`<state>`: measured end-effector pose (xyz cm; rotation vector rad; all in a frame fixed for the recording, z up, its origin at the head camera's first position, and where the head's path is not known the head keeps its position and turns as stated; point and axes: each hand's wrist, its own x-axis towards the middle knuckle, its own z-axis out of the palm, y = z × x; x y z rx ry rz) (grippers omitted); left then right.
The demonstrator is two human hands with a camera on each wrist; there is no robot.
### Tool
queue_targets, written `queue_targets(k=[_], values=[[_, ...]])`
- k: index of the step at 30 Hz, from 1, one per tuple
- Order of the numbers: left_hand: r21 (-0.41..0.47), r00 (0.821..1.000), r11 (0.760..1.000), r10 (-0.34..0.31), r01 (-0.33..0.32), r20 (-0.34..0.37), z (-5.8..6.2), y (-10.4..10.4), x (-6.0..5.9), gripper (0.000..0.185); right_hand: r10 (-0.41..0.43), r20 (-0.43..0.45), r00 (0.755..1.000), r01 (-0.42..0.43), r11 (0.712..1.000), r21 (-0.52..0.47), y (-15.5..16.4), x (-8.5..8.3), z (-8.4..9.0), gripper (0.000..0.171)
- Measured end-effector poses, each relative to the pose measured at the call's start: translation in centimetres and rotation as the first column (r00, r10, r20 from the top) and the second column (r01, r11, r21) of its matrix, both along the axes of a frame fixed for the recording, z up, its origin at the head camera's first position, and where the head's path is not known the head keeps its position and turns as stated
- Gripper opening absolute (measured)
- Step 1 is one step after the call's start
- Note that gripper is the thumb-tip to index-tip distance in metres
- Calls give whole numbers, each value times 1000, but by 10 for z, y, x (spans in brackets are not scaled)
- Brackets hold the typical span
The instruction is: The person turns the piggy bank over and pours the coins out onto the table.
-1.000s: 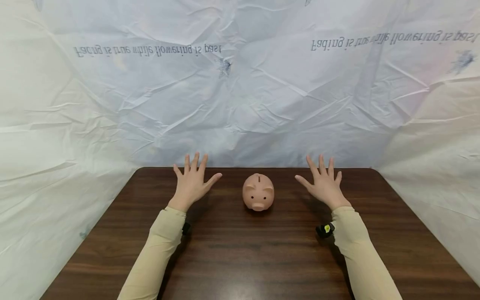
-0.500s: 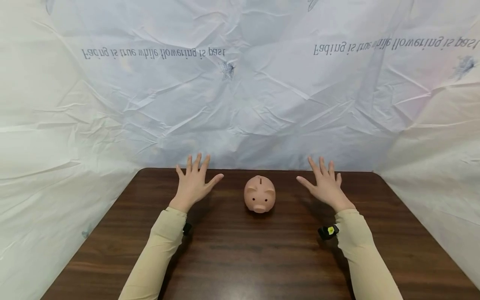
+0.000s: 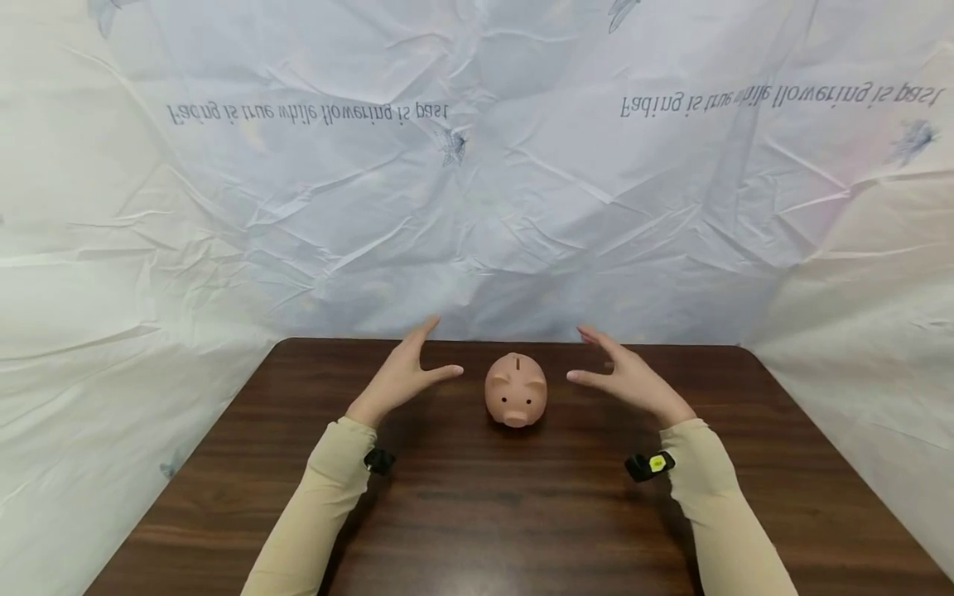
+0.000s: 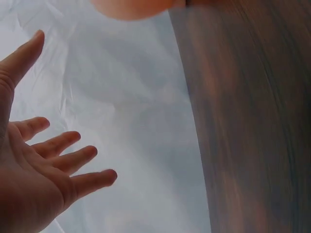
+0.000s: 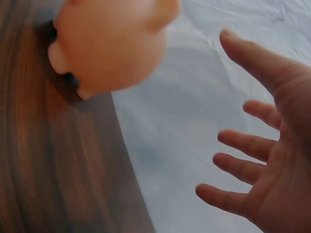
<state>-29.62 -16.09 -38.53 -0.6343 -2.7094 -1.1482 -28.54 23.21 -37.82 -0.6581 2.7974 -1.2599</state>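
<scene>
Beige sleeves (image 3: 320,505), seemingly black wristbands (image 3: 378,461)

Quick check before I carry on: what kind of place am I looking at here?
Most likely a staged recording booth, not a lived-in room. A dark wooden table is walled by crumpled white sheeting printed with mirrored text, and only a pink piggy bank sits between the open hands.

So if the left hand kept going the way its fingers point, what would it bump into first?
Probably the crinkly white sheet behind the table; the left hand points past the piggy bank, though depth is unclear.

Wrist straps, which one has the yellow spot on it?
The strap on the right wrist: it shows a yellow spot. The strap on the left wrist is plain black.
</scene>
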Motion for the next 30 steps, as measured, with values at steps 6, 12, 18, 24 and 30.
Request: queue_targets(k=[6,12,18,24,30], values=[[34,995,997,-66,63,79,-10,22,1,99,117,121,986,-113,993,-38,-17,-4,-19,93],[-17,985,990,-140,142,102,-18,38,2,101,174,135,975,-183,982,50,-35,-8,-32,110],[-72,971,975,-200,210,130,-26,45,3,100,218,142,966,-226,973,48,-47,-7,-36,114],[-96,953,957,-257,273,158,-30,50,5,93,231,152,961,-237,971,19,-52,-6,-39,112],[-61,941,948,-301,314,157,-33,55,5,88,209,136,968,-212,977,10,-52,-4,-40,111]])
